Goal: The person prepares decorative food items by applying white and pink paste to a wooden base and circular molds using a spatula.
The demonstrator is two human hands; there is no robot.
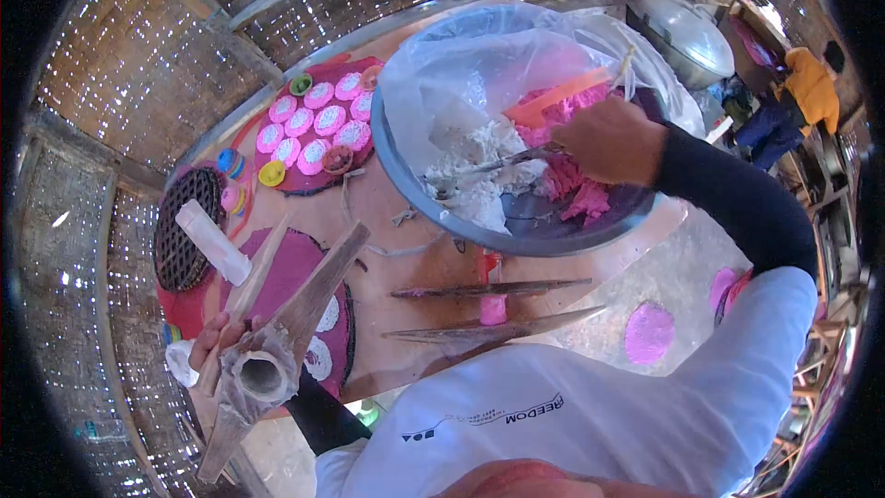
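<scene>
My right hand is closed around the handle of a metal spoon, whose far end is in a white dough-like mass. That mass lies beside a crumbly pink mass inside a large grey basin. Clear plastic lines the basin, and an orange plastic piece rests on the pink mass. At the lower left, my left hand grips a wooden press with a round, hollow tube facing up, smeared with residue. Beside it is a second wooden bar with a whitish cylinder.
Pink-and-white round cakes lie on a round mat with small coloured cups. Two pointed wooden bars with a red-pink tube lie before me. A dark woven tray sits left. A big metal pot and a person in orange are far right.
</scene>
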